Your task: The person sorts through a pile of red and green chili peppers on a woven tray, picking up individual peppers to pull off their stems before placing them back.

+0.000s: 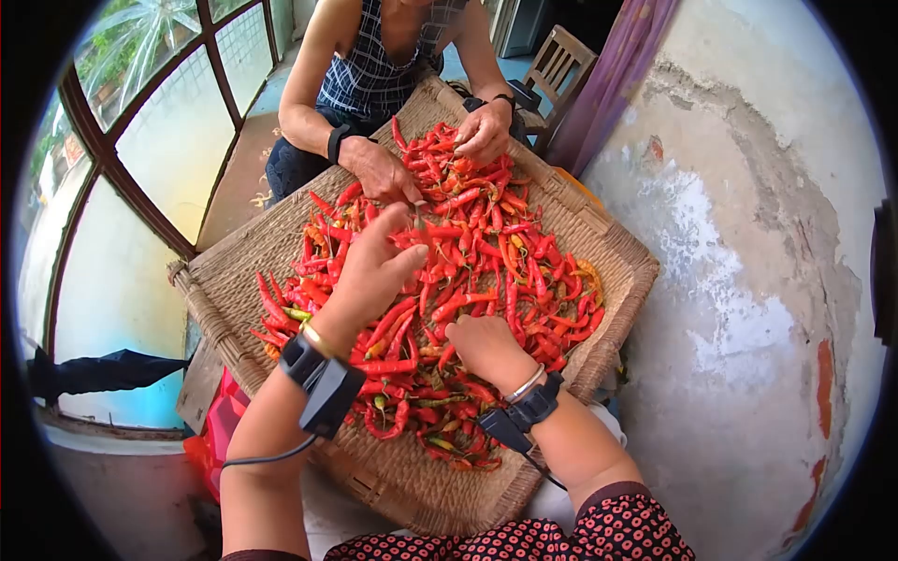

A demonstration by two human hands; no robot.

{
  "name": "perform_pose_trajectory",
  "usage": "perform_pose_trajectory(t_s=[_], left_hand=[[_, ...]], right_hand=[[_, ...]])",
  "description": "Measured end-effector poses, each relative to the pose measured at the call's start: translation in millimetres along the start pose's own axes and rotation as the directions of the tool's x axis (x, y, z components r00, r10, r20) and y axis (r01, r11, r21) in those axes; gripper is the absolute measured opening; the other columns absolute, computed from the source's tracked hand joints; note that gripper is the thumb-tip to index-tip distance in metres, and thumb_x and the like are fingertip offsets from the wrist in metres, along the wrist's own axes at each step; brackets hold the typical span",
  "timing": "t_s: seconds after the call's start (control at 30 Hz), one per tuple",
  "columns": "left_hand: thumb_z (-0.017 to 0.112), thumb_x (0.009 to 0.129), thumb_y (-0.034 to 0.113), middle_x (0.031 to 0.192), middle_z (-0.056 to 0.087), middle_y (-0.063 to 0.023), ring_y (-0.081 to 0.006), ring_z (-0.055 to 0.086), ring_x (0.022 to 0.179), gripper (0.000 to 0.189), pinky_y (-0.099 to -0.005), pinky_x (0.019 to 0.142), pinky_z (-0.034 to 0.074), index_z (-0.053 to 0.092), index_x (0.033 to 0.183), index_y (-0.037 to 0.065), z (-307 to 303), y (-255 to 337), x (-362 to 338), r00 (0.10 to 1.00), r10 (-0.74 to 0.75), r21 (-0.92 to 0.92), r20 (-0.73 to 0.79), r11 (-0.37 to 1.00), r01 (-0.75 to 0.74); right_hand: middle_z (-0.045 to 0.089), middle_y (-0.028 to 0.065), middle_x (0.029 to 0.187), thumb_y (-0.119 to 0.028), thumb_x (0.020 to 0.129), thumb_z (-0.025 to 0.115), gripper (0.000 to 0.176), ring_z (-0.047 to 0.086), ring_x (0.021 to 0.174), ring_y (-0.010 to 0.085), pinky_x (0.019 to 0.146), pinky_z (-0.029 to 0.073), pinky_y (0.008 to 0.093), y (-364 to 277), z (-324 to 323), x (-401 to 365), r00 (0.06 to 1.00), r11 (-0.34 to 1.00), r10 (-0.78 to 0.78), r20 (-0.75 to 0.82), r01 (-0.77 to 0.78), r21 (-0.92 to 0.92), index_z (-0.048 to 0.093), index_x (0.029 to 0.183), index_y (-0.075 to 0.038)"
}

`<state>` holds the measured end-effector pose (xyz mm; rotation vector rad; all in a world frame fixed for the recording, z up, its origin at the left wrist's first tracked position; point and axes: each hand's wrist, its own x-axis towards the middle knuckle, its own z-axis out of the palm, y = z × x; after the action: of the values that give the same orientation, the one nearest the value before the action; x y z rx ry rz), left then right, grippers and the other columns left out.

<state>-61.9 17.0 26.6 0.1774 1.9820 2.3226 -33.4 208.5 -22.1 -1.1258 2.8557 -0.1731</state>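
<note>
Red chili peppers lie heaped on a square woven tray, a few of them orange, green or shrivelled. Above the left part of the heap is my left hand, its thumb held apart from the fingers and no pepper visible in it. My right hand is low over the near middle of the heap, knuckles up and fingers curled down. Its fingertips are mostly hidden, so I cannot make out what they hold among the peppers. Both my wrists carry a bangle and a strapped black device.
Across the tray sits another person, whose two hands are at the far peppers. A wooden chair and purple curtain stand behind. Framed windows line the left; a peeling wall rises at right.
</note>
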Motion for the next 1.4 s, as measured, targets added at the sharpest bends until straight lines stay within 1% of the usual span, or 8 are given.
perform_pose_trajectory(t_s=[0.07, 0.1, 0.23, 0.37, 0.83, 1.0, 1.17, 1.4], left_hand=[[0.061, 0.082, 0.015, 0.077, 0.061, -0.0103, -0.0202, 0.060, 0.071, 0.026, -0.0300, 0.063, 0.048, 0.057, 0.100, -0.003, -4, -21, 15, 0.761, 0.639, 0.748, -0.112, 0.559, -0.359], [0.061, 0.082, 0.015, 0.077, 0.061, -0.0103, -0.0202, 0.060, 0.071, 0.026, -0.0300, 0.063, 0.048, 0.057, 0.100, -0.003, -1, -20, 9, 0.761, 0.640, 0.749, -0.104, 0.554, -0.364], [0.065, 0.078, 0.019, 0.082, 0.061, -0.0169, -0.0251, 0.061, 0.075, 0.028, -0.0340, 0.070, 0.048, 0.061, 0.098, -0.001, 16, -5, -39, 0.970, 0.098, 0.618, 0.221, 0.756, -0.217], [0.065, 0.080, 0.013, 0.079, 0.064, -0.0089, -0.0101, 0.059, 0.072, 0.029, -0.0270, 0.064, 0.048, 0.058, 0.104, -0.003, 27, 2, -56, 0.980, -0.096, 0.619, 0.176, 0.785, -0.034], [0.056, 0.087, 0.018, 0.066, 0.054, 0.0035, -0.0027, 0.047, 0.051, 0.017, -0.0170, 0.046, 0.037, 0.060, 0.090, 0.002, 13, 15, 7, 0.972, 0.069, 0.260, -0.223, 0.965, -0.009], [0.057, 0.082, 0.016, 0.066, 0.062, -0.0079, -0.0144, 0.059, 0.056, 0.021, -0.0283, 0.053, 0.046, 0.063, 0.092, -0.001, -21, -9, 14, 0.946, 0.213, 0.550, -0.244, 0.834, -0.045], [0.064, 0.073, 0.025, 0.072, 0.062, -0.0146, -0.0290, 0.062, 0.070, 0.021, -0.0403, 0.063, 0.049, 0.064, 0.073, 0.003, -6, -20, -32, 0.996, -0.084, 0.999, 0.034, 0.024, -0.032], [0.071, 0.065, 0.025, 0.065, 0.060, -0.0118, -0.0289, 0.060, 0.064, 0.024, -0.0387, 0.058, 0.047, 0.061, 0.072, 0.005, -11, -43, -40, 0.989, -0.027, 0.985, 0.146, 0.097, -0.143]], right_hand=[[0.055, 0.0119, 0.072, -0.009, 0.071, 0.059, 0.007, 0.059, 0.069, 0.0311, 0.059, 0.047, 0.0416, -2, -10, 1, 1.000, 1.000, 0.016, -0.013, -0.016, 0.016, 0.055, 0.076, -0.007], [0.055, 0.0116, 0.073, -0.011, 0.071, 0.061, 0.009, 0.059, 0.068, 0.0312, 0.060, 0.047, 0.0418, -4, -19, 0, 0.997, 0.997, 0.034, -0.074, -0.029, 0.070, 0.056, 0.076, -0.006], [0.057, 0.0127, 0.077, -0.011, 0.071, 0.060, 0.010, 0.060, 0.068, 0.0319, 0.059, 0.048, 0.0415, 3, -22, 1, 0.924, 0.960, 0.003, -0.383, 0.104, 0.260, 0.058, 0.078, -0.004], [0.055, 0.0119, 0.071, -0.016, 0.072, 0.062, 0.015, 0.057, 0.065, 0.0332, 0.058, 0.046, 0.0427, -2, -28, -3, 0.967, 0.941, 0.032, -0.254, 0.057, 0.334, 0.056, 0.072, -0.003], [0.061, 0.0104, 0.074, -0.020, 0.077, 0.066, 0.032, 0.060, 0.064, 0.0225, 0.060, 0.047, 0.0335, 3, -41, -9, 0.851, 0.669, 0.430, -0.302, -0.076, 0.739, 0.058, 0.101, -0.002], [0.062, 0.0098, 0.071, -0.017, 0.077, 0.065, 0.026, 0.061, 0.063, 0.0203, 0.061, 0.048, 0.0316, 6, -45, -13, 0.894, 0.647, 0.402, -0.199, -0.124, 0.752, 0.060, 0.097, -0.003], [0.063, 0.0094, 0.072, -0.015, 0.077, 0.064, 0.018, 0.061, 0.064, 0.0191, 0.061, 0.048, 0.0306, -3, -48, -15, 0.934, 0.641, 0.313, -0.170, -0.076, 0.764, 0.063, 0.091, -0.004], [0.062, 0.0027, 0.068, -0.010, 0.080, 0.062, 0.020, 0.055, 0.059, 0.0073, 0.056, 0.045, 0.0235, 4, -46, -14, 0.918, 0.618, 0.356, -0.174, -0.091, 0.781, 0.062, 0.098, 0.000]])
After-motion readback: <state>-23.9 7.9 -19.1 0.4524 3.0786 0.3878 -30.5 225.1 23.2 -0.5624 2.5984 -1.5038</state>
